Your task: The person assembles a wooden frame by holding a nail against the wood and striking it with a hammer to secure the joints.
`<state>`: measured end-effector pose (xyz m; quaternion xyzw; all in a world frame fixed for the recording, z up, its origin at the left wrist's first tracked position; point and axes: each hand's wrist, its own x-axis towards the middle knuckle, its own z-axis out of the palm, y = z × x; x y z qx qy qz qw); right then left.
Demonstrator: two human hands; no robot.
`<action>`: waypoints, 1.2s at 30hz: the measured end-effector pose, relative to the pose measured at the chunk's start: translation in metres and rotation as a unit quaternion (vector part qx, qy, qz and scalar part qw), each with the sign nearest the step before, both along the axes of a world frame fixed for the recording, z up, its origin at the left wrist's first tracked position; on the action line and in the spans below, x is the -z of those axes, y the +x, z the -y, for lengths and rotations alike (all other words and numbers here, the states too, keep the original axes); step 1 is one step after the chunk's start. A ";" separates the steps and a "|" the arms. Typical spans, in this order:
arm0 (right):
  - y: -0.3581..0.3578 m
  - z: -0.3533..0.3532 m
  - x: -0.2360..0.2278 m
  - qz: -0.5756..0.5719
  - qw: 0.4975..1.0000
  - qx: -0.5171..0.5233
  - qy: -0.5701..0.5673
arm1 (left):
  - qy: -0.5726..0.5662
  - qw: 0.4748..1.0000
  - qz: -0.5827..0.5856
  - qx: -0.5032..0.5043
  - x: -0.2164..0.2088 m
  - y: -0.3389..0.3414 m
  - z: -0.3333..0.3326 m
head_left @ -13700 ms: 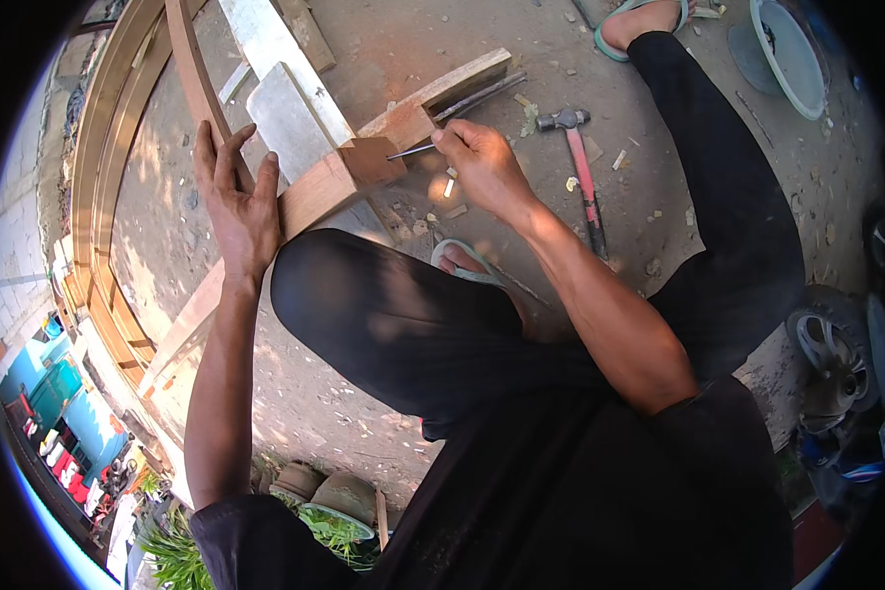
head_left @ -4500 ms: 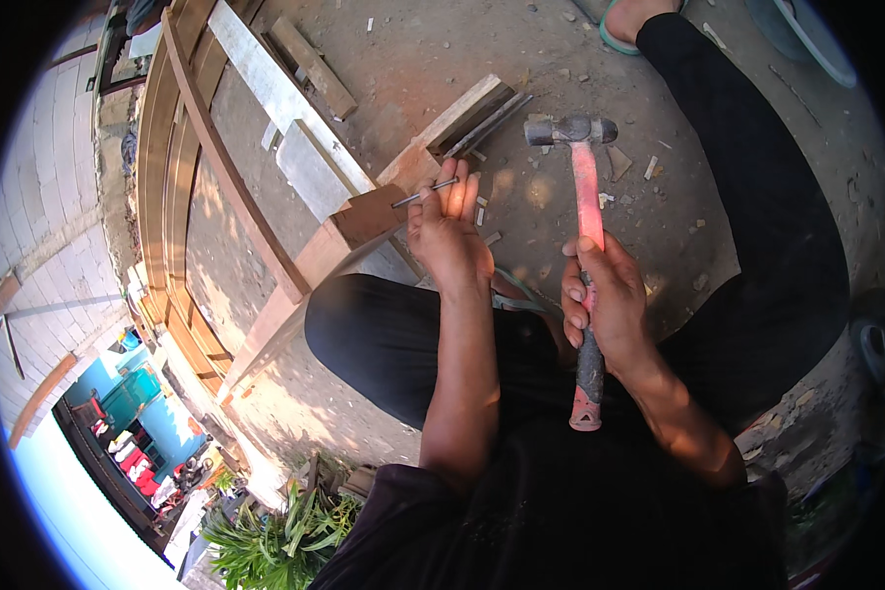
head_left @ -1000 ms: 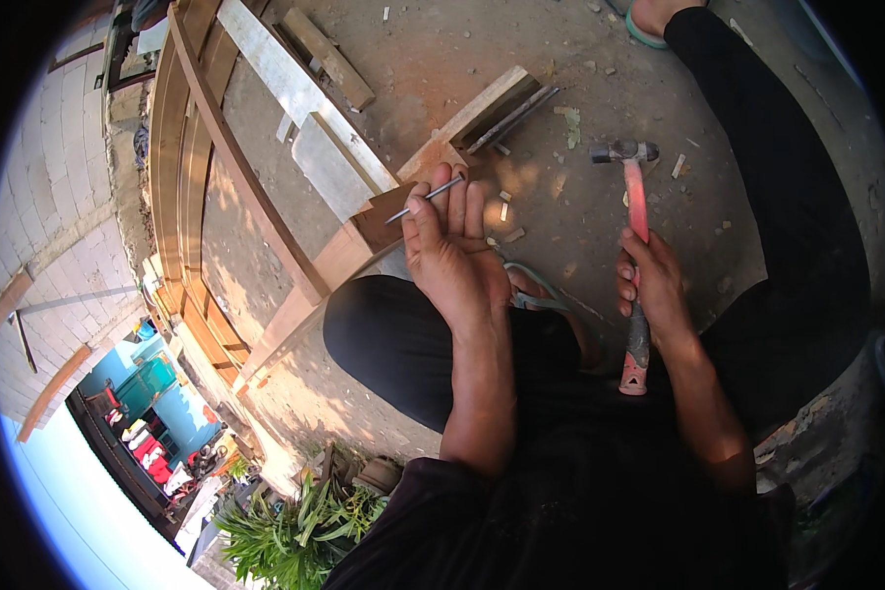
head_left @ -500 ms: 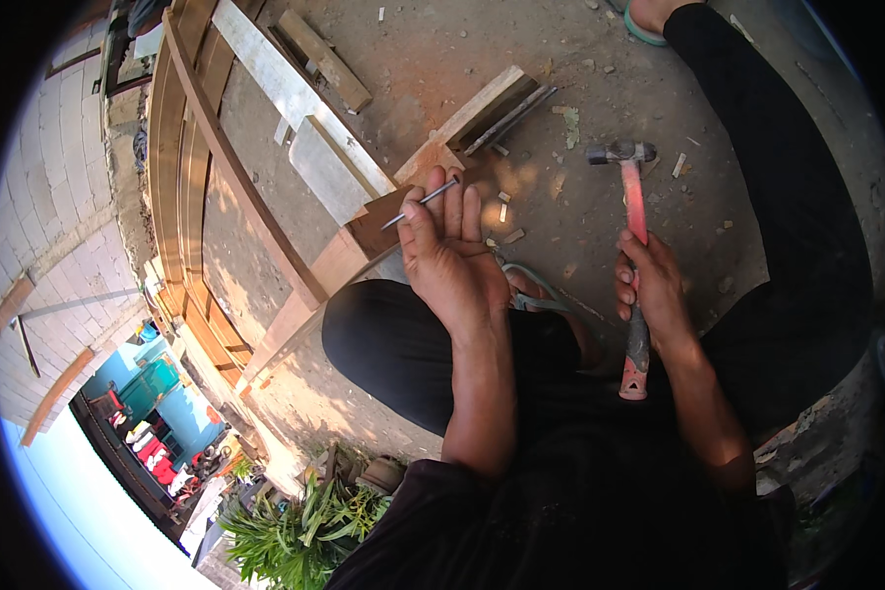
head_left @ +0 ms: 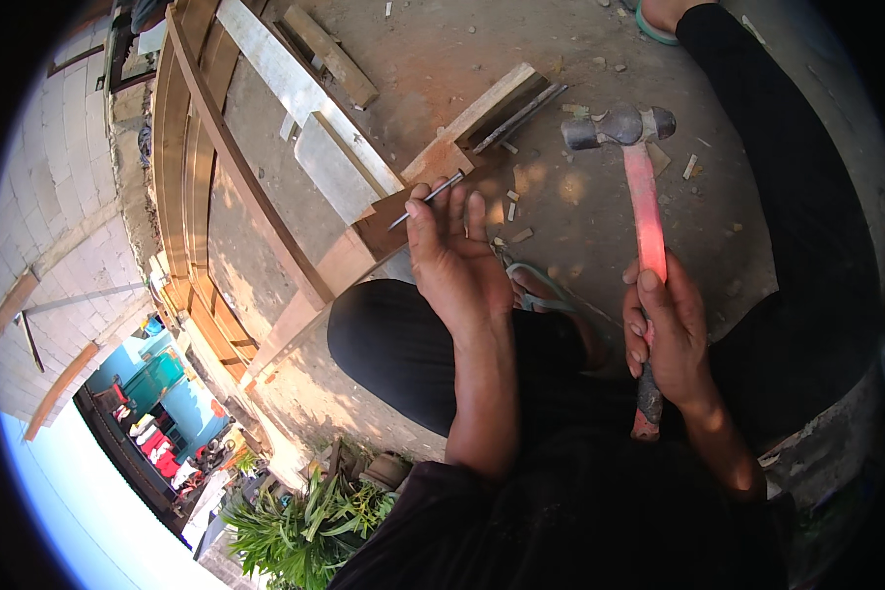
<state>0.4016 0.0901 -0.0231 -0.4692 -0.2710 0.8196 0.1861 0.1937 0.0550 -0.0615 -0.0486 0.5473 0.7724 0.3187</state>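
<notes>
A long metal nail [head_left: 427,201] is pinched between the thumb and fingers of my left hand [head_left: 460,265], palm turned up. That hand is beside the corner of a wooden frame [head_left: 349,258], in front of a brown timber joint. My right hand [head_left: 669,329] grips a hammer [head_left: 644,197] by its red and dark handle. The hammer's metal head points away from me, above the ground and apart from the nail and the wood.
Long timber pieces [head_left: 246,177] of the frame run to the far left. A pale board [head_left: 334,162] and short wood blocks [head_left: 501,103] lie beyond my left hand. Wood chips are scattered over the ground. Leafy plants [head_left: 305,526] grow at the lower left, near a block wall [head_left: 44,167].
My right hand has raised the hammer closer to the view, and its head now looks larger. The nail stays in my left hand, which has barely shifted.
</notes>
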 end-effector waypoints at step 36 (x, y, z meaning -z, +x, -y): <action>-0.041 0.002 -0.019 -0.017 0.998 -0.058 0.000 | 0.049 0.999 0.021 0.005 -0.004 -0.004 -0.004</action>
